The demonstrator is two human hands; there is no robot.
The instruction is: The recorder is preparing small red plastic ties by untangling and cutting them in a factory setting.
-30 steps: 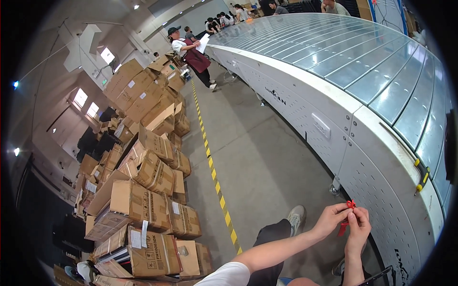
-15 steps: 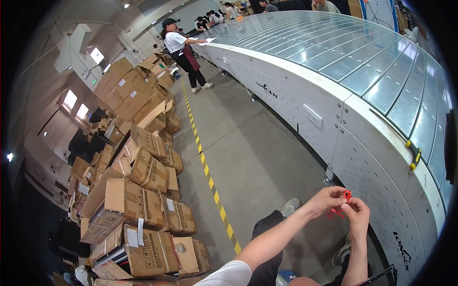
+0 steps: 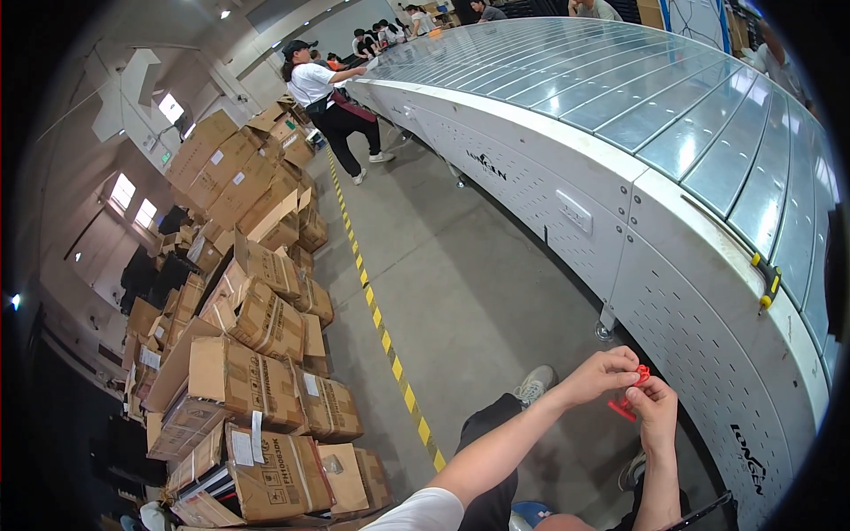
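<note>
The fingers of both hands pinch a small red plastic piece (image 3: 630, 396) between them, held in the air in front of the person. The left hand (image 3: 602, 373) grips it from above and to the left; the right hand (image 3: 653, 409) closes on it from below. Just beyond the fingers stands the white perforated side of a long machine (image 3: 620, 230) with a glass-panelled top. Below the hands, a grey shoe (image 3: 534, 385) rests on the concrete floor (image 3: 460, 292). Farther left runs a yellow-and-black floor stripe (image 3: 390, 341), then stacked cardboard boxes (image 3: 252, 380). Far ahead, another person (image 3: 329, 102) in a white shirt leans on the machine.
</note>
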